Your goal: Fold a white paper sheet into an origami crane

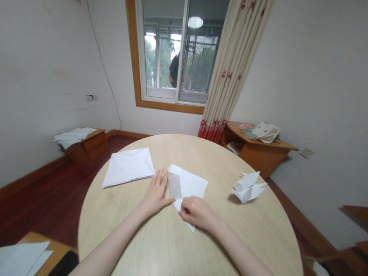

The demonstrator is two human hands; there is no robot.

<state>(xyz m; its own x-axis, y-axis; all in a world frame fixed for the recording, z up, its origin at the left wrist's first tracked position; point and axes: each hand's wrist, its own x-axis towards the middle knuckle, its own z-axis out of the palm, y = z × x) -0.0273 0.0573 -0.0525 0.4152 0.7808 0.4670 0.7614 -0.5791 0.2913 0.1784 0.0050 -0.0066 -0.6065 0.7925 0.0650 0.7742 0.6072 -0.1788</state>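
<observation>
A partly folded sheet of white paper (193,183) lies on the round wooden table (161,237), with a greyer folded flap on its left side and a pointed corner toward me. My left hand (157,189) rests flat along the paper's left edge, fingers stretched out and thumb touching its lower part. Over the lower part of the sheet, my right hand (195,211) is closed, its fingers curled against the paper; the fingertips are hidden. To the left lies a stack of white paper (129,166). A folded paper figure (247,188) with several pointed tips stands at right.
Beyond the table are a small drawer cabinet (96,145) with papers on top and a wooden corner desk (253,157) holding a cloth bag (266,132). A long curtain (224,76) hangs by the window. More paper sheets (24,257) lie at lower left.
</observation>
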